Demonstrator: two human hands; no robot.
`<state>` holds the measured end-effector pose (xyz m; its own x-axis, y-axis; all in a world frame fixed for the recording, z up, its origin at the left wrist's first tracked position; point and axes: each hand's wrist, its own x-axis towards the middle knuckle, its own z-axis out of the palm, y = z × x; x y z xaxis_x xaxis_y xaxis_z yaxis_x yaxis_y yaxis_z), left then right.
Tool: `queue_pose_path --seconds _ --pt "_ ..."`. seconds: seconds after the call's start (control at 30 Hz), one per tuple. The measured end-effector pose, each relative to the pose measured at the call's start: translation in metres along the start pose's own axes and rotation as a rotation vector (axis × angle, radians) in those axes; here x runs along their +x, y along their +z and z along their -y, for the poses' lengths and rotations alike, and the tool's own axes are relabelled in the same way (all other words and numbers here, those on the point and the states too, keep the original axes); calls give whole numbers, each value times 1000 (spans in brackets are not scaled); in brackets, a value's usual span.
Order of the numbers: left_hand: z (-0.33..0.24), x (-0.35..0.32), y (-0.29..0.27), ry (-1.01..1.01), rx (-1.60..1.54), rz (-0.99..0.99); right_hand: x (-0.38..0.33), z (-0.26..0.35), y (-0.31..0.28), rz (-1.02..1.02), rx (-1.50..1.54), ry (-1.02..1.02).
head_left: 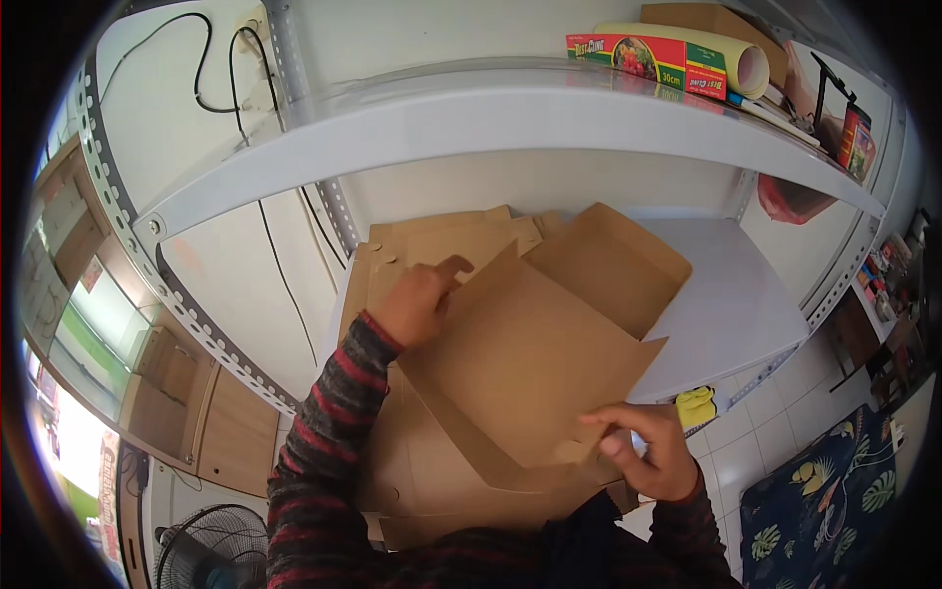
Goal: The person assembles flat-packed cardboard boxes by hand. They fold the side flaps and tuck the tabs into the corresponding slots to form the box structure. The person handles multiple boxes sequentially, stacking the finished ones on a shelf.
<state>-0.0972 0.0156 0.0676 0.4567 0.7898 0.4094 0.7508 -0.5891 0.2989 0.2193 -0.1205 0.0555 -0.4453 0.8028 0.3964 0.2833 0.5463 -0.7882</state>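
Observation:
A brown cardboard box [530,358] lies open and slanted before me, its broad panel with raised side flaps facing up. Behind that panel, its other, tray-like part [613,260] has upright walls. My left hand [417,302] is at the left flap, the index finger hooked and lifted off the board, the other fingers partly hidden. At the near right corner, my right hand [653,454] has thumb and index finger apart beside a small flap. Flat cut cardboard sheets [427,447] lie beneath the box and stretch back to the left.
A white metal shelf [510,118] crosses above the work surface [731,285]. It carries a cling wrap box [648,64], a paper roll [751,71] and other items. A fan [211,550] stands low on the left. Yellow cloth [695,405] shows beyond the right edge.

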Motion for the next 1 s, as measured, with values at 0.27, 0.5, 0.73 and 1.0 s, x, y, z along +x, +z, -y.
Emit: queue_pose_path --seconds 0.27,0.5,0.73,1.0 --pt "-3 -1 6 222 -138 -182 25 -20 38 36 -289 -192" --pt "-27 -9 4 -33 -756 784 43 -37 47 -64 -398 -46" --pt "-2 -13 45 7 -928 877 68 -45 48 -30 -557 -9" --pt "5 -16 43 7 -1002 931 87 -46 46 50 -516 25"
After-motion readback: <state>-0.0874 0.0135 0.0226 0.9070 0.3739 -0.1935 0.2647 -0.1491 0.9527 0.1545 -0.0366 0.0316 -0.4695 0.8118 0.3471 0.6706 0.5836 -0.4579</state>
